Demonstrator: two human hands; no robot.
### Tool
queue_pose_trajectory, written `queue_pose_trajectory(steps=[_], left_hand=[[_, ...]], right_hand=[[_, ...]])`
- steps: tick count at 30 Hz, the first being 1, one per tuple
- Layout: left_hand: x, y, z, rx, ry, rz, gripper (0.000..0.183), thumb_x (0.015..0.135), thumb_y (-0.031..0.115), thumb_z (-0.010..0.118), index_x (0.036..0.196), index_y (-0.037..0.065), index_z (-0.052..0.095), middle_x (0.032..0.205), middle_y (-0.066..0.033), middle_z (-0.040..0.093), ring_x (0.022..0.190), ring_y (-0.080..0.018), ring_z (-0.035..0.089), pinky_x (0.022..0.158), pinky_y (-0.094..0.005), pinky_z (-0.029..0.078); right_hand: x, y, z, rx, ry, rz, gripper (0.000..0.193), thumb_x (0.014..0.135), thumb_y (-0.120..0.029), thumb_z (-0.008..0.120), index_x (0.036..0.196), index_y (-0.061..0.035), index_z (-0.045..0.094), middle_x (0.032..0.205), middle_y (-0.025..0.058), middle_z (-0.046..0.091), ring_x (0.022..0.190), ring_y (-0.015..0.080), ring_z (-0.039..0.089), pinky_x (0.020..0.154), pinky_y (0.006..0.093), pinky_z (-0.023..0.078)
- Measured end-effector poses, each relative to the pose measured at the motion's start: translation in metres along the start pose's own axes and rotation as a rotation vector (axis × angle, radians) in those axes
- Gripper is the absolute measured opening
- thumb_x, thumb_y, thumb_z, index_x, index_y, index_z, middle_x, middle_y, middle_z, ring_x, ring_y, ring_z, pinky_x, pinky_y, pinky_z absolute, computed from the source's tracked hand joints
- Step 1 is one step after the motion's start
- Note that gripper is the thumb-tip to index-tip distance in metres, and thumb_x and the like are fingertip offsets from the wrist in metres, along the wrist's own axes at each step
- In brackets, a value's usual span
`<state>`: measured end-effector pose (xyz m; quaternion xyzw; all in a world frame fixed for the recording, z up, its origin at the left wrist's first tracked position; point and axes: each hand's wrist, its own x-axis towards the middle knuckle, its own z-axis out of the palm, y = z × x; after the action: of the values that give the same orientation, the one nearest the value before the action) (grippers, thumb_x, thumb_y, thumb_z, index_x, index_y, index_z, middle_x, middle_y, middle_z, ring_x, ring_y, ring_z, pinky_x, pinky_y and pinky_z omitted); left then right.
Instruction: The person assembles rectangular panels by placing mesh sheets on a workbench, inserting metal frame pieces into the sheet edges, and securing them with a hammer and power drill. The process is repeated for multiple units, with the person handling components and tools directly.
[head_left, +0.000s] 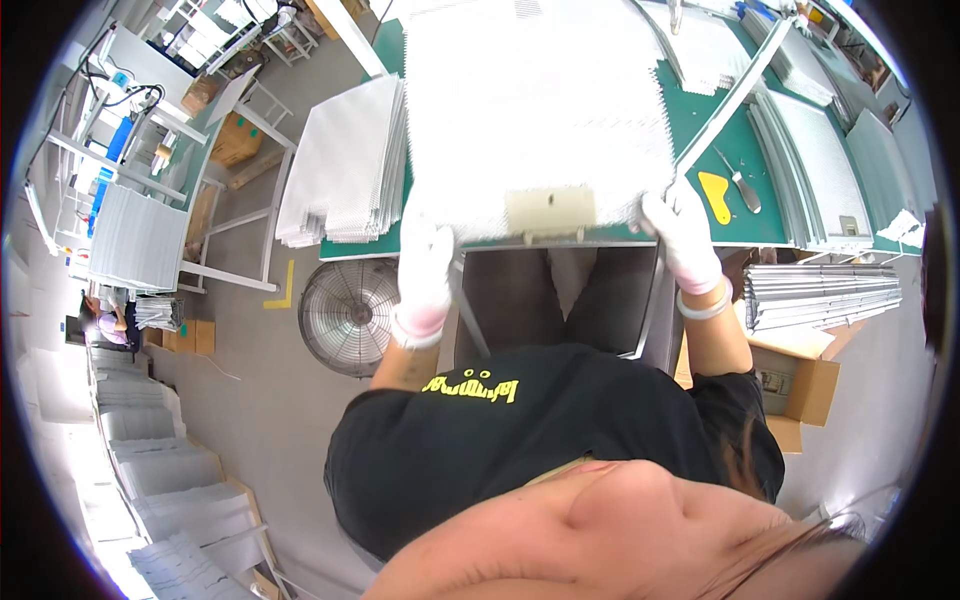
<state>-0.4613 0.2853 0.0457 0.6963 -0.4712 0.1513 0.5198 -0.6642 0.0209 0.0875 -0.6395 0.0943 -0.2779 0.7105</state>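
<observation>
A large white mesh-like panel (530, 110) with serrated side edges lies over the green tabletop (725, 130) in front of me. At the middle of its near edge sits a beige rectangular piece (575, 209). My left hand (426, 265), in a white glove, grips the near left corner of the panel. The near right corner is held by my right hand (682, 238), also gloved in white. Fingertips of both hands are partly hidden by the panel's edge. To the right of my right hand lie a yellow flat tool (714, 197) and a screwdriver (746, 192).
White sheets are stacked at the table's left end (345, 155), and more panels stand stacked at the right (815, 165). A white bar (735, 100) slants across the table. Below are a round floor fan (352, 317) and an open cardboard box (815, 392). Another person (108, 318) is far left.
</observation>
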Motion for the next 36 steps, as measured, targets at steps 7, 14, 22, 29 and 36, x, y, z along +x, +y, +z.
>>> queue_pose_trajectory(steps=[7, 14, 22, 29, 36], left_hand=[[0.019, 0.019, -0.042, -0.804, 0.117, -0.293, 0.045, 0.104, 0.024, 0.048, 0.141, -0.002, 0.044, 0.129, -0.0133, 0.057, 0.118, -0.0225, 0.056, 0.103, -0.0384, 0.045], [0.158, 0.013, -0.014, -0.397, 0.231, -0.043, 0.011, 0.090, 0.004, 0.071, 0.083, 0.003, 0.062, 0.069, 0.0064, 0.052, 0.061, -0.0023, 0.041, 0.054, -0.0200, 0.034], [0.144, 0.001, 0.000, -0.668, 0.358, -0.175, 0.009, 0.084, -0.002, 0.072, 0.083, 0.001, 0.064, 0.073, 0.0020, 0.058, 0.064, -0.0038, 0.048, 0.059, -0.0213, 0.042], [0.144, -0.017, 0.001, -0.532, 0.261, -0.061, 0.027, 0.083, -0.006, 0.071, 0.071, 0.005, 0.050, 0.071, 0.0015, 0.054, 0.065, -0.0053, 0.048, 0.059, -0.0231, 0.044], [0.133, -0.017, 0.001, -0.460, 0.254, 0.006, 0.034, 0.084, -0.006, 0.072, 0.068, 0.007, 0.046, 0.069, 0.0002, 0.054, 0.062, -0.0051, 0.049, 0.057, -0.0223, 0.044]], right_hand=[[0.037, -0.041, 0.030, -0.222, -0.003, -0.371, 0.009, 0.090, -0.007, 0.068, 0.092, -0.0028, 0.060, 0.069, -0.0038, 0.054, 0.062, 0.0033, 0.044, 0.053, 0.0217, 0.037], [0.115, -0.044, 0.019, -0.270, 0.349, -0.554, 0.024, 0.090, -0.010, 0.075, 0.074, -0.0052, 0.057, 0.063, -0.0055, 0.051, 0.056, 0.0014, 0.039, 0.048, 0.0224, 0.032], [0.099, -0.038, 0.034, -0.296, 0.412, -0.547, 0.023, 0.087, -0.006, 0.077, 0.078, -0.0055, 0.055, 0.059, -0.0062, 0.046, 0.055, 0.0012, 0.037, 0.049, 0.0205, 0.032], [0.110, -0.021, 0.017, -0.358, 0.359, -0.552, 0.035, 0.088, -0.007, 0.076, 0.070, -0.0086, 0.046, 0.062, -0.0056, 0.046, 0.060, 0.0034, 0.038, 0.052, 0.0224, 0.035], [0.108, -0.017, 0.015, -0.280, 0.332, -0.546, 0.037, 0.089, -0.009, 0.076, 0.070, -0.0097, 0.045, 0.065, -0.0054, 0.045, 0.062, 0.0039, 0.038, 0.054, 0.0217, 0.036]])
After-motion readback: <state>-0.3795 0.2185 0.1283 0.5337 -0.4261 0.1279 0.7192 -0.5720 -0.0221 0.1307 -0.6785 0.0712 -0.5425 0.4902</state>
